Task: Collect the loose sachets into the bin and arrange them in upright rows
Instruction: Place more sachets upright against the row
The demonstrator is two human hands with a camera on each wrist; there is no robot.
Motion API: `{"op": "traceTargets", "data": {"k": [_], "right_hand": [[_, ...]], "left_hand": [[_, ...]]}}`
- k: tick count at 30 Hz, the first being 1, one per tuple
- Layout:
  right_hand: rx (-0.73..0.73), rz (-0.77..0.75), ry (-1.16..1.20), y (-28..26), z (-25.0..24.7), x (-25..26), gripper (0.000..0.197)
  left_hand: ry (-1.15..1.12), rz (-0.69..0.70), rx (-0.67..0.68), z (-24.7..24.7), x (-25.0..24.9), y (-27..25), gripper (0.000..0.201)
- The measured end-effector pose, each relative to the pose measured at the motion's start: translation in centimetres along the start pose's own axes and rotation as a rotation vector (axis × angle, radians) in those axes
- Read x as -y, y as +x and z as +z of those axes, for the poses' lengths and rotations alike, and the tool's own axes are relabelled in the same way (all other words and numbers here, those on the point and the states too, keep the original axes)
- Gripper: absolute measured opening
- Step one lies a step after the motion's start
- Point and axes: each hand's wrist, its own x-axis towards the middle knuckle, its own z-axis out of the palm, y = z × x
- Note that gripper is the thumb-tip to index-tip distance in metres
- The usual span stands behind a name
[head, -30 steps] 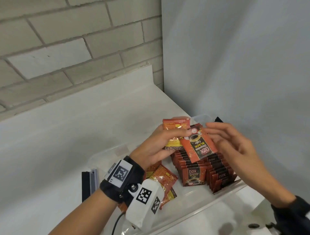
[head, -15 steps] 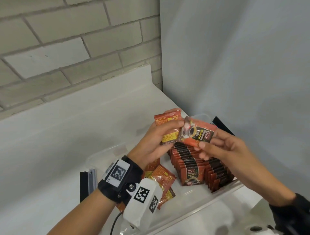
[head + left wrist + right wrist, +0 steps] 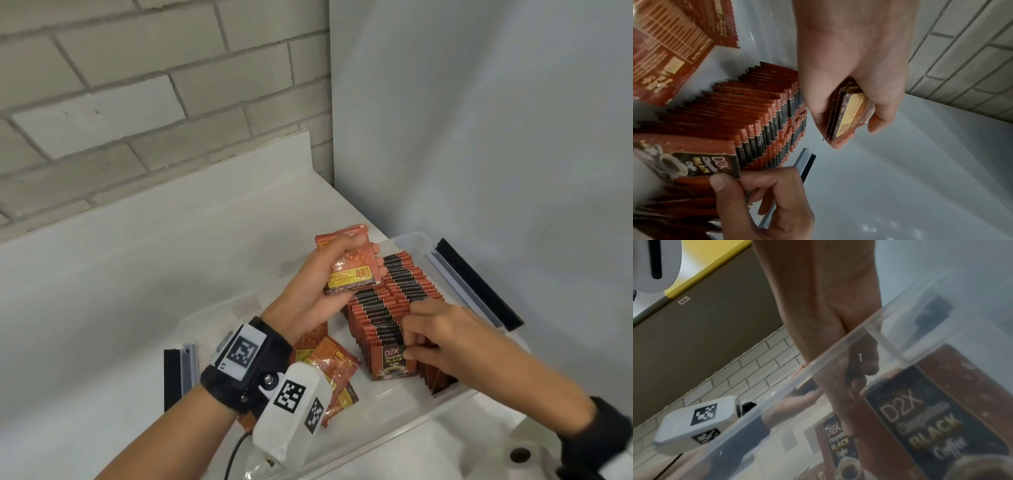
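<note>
Two hands are busy over the bin (image 3: 404,433). The right hand (image 3: 433,337) pinches the top corner of the front sachet (image 3: 394,361) with thumb and fingers, at the near end of the rows (image 3: 394,301). Those rows stand upright in the bin, packed close, just past its fingers. The left hand (image 3: 322,287) is up above the rows, curled round a small stack (image 3: 352,270) of sachets. Under that wrist, a few loose sachets (image 3: 334,363) lie flat on the bin floor. The bin sits on the white counter (image 3: 137,274).

I think the sachets are light, thin and bendy, and a bit slick. It looks best to hold one by its top edge, so it slides down straight and does not fold.
</note>
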Motion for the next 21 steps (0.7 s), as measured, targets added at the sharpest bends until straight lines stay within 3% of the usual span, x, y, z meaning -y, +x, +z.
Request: {"op": "traceTargets", "data": {"k": [7,15,21], "right_hand": [[0.073,-0.018,0.017,0.32,-0.54,0.00,0.020],[0.085,0.033,0.095,0.34,-0.15,-0.27,0.019],[0.035,0.052,0.147,0.20,0.15,-0.57,0.022]], "left_hand": [[-0.049,-0.026,-0.007,-0.08,-0.01,-0.04,0.023],[-0.075,-0.054,0.001,-0.12,0.06,-0.08,0.046],[-0.019,-0.059,0.004,-0.24,0.19,0.04,0.032]]}}
